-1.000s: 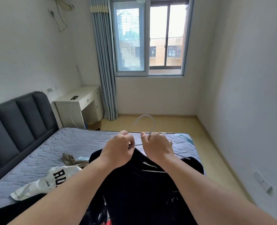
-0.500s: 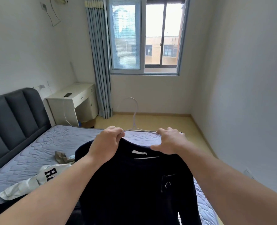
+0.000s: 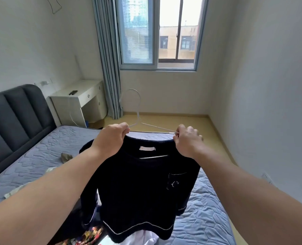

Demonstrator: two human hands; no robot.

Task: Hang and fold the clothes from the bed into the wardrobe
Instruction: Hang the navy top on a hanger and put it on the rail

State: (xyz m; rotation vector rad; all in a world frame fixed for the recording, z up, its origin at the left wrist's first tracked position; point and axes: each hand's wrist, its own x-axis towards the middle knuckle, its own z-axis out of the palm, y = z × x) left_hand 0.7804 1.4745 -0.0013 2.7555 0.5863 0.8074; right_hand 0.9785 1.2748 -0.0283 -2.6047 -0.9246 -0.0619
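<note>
At the near edge, a floral-patterned cloth (image 3: 86, 236) and a white cloth (image 3: 139, 239) are seen lying on the bed (image 3: 46, 156), partly covered by the hem of a black sweater (image 3: 138, 188). The sweater is held up over the bed, draped on a white hanger (image 3: 156, 127) whose lower bar shows through the collar. The left hand (image 3: 109, 140) is closed around the sweater's left shoulder and the hanger arm; the right hand (image 3: 187, 140) is clamped on the right shoulder and the hanger's end. Farther left, an olive garment (image 3: 66, 157) is crumpled on the mattress. Beyond, a white desk (image 3: 83, 92) bearing a phone (image 3: 73, 92) is placed beside a grey curtain (image 3: 109, 68) and the window (image 3: 157, 32).
</note>
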